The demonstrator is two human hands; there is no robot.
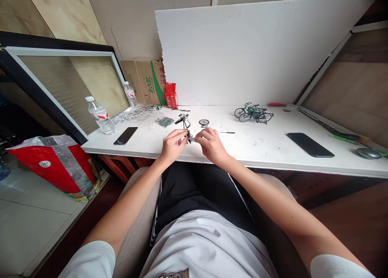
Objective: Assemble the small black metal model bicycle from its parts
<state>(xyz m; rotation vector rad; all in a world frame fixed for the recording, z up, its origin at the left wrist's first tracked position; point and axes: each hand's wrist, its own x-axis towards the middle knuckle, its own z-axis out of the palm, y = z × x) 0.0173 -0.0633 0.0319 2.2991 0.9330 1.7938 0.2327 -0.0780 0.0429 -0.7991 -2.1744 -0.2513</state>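
Observation:
A partly built black miniature bicycle frame (184, 123) is held just above the table's front part. My left hand (173, 146) pinches its lower end between thumb and fingertips. From the other side, my right hand (212, 145) has its thumb and fingers closed together right by that same end; whatever small piece sits in them is too tiny to make out. Behind my right hand a loose miniature wheel (204, 122) lies on the white table (242, 148). To its right rests a thin dark screwdriver-like tool (228, 132).
Finished miniature bicycles (254, 113) stand at the back right. Phones lie at the left (125, 136) and right (310, 144). At the left are a water bottle (101, 116), scattered thin metal parts (136, 113) and a bag of small pieces (165, 121). A white board (242, 51) leans behind.

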